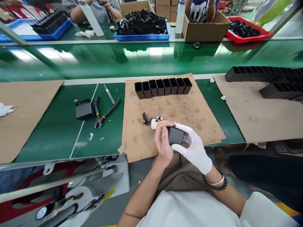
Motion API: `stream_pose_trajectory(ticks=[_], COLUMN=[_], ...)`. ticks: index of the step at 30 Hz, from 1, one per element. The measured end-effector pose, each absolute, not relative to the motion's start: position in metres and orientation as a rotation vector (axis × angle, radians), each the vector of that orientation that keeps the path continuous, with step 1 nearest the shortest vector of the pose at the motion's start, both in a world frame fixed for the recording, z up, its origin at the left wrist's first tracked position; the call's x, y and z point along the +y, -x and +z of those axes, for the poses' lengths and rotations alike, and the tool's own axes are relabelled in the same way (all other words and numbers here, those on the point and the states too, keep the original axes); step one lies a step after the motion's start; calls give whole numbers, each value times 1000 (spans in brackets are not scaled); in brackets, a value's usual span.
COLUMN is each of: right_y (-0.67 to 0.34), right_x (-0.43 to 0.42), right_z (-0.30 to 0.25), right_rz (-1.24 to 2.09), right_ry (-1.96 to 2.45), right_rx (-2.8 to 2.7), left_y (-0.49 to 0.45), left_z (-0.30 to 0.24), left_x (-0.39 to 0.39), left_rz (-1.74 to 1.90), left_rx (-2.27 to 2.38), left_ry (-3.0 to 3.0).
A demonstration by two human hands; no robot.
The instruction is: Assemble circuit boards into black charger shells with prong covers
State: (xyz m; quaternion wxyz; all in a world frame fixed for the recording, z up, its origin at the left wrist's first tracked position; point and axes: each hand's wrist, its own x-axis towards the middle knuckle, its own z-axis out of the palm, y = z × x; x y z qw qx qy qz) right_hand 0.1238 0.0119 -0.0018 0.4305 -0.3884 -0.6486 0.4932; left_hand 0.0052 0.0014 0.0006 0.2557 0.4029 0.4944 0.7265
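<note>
My bare left hand and my white-gloved right hand both grip a small black box-shaped housing just above the near edge of a brown cardboard sheet. From the left side of the housing sticks out a small circuit board with coloured parts and a black plug piece. A row of several open black housings stands at the far end of the cardboard.
Left on the green belt lie black-handled pliers, a thin metal tool and a black box with a cable. More black housings are lined up at right. Other people work across the belt, by blue and red trays of black parts.
</note>
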Motion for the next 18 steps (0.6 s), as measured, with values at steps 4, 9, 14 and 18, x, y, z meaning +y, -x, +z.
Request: stream_pose_trajectory(ticks=[4,9,14,18], right_y=[-120,-124,-129,-133], right_x=[2,8,13,14], right_z=[-1,4,0,3], right_rz=[944,713,649,726], right_ry=[899,865,860,804], right_rx=[-1827,-2006,-1947,-1970], left_y=[-5,-2,-5,-7], left_z=[-1,-3,-4,-3], left_x=[2,6,4,3], left_rz=[2023,1955,1952,1979], left_rx=[1338,1284,1233,1186], left_ry=[-950,-964,-1001,-1022])
